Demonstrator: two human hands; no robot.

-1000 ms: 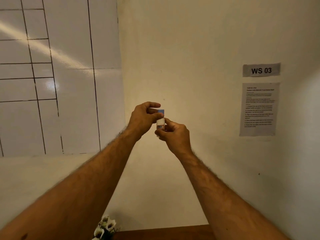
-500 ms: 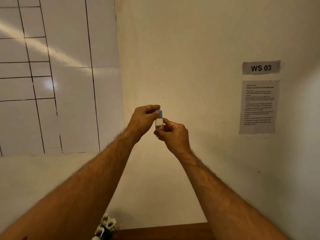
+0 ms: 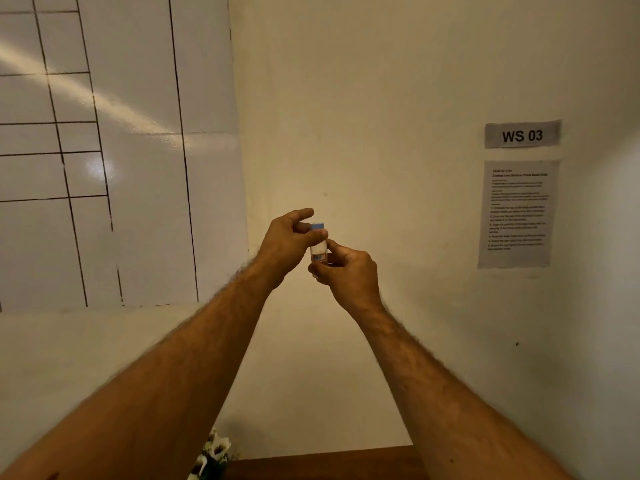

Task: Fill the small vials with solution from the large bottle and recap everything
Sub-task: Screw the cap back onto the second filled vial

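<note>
vial: small clear vial (image 3: 319,251), held upright in mid-air at frame centre, in front of the cream wall (image 3: 363,98); a small dark label shows on its lower body.
cap: blue cap (image 3: 317,226) sits on top of the vial at its 12 o'clock; whether it is fully seated cannot be told.
contents: fill level not legible through the vial.
left hand: left hand (image 3: 287,244) comes in from 7 o'clock; thumb and fingertips pinch the blue cap, index finger arched above it.
right hand: right hand (image 3: 349,271) comes in from 5 o'clock; fingers and thumb curled round the vial's lower body, gripping it from the 4 o'clock side.
hand spacing: the two hands are just beside each other, joined through the vial.
large bottle: not in this view.
left background: glossy white board (image 3: 131,168) with black grid lines, at 10 o'clock of the hands.
right background: sign reading "ws 03" (image 3: 522,135) at 2 o'clock; below it a printed sheet (image 3: 517,214), text too small to read.
bottom edge: strip of brown wooden surface (image 3: 329,464) at 6 o'clock; white flowers (image 3: 211,455) at about 7 o'clock.
</note>
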